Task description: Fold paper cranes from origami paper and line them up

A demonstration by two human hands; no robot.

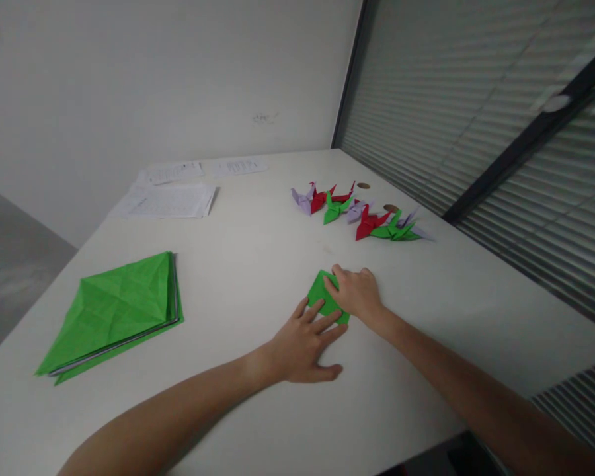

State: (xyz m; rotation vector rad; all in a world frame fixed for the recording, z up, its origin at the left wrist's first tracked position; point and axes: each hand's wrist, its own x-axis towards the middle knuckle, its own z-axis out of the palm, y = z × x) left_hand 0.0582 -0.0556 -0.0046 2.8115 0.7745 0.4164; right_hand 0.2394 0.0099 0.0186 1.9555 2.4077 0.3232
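A small folded piece of green origami paper (pixel 320 289) lies flat on the white table in front of me. My left hand (pixel 305 344) rests palm down at its near side, fingers spread, with several fingertips on the paper. At the paper's right edge is my right hand (pixel 357 291), its fingers curled and its thumb lying over the green sheet. It grips or presses that edge; the fingertips underneath are partly hidden. Beyond both hands sits a group of folded paper cranes, among them a red crane (pixel 369 221), a green crane (pixel 336 209) and a lilac crane (pixel 304 199).
On the left of the white table (pixel 248 264) lies a stack of larger creased green paper (pixel 123 294). Printed sheets (pixel 173 200) lie farther back by the wall. Two round holes pierce the tabletop near the window blinds (pixel 426 119) on the right.
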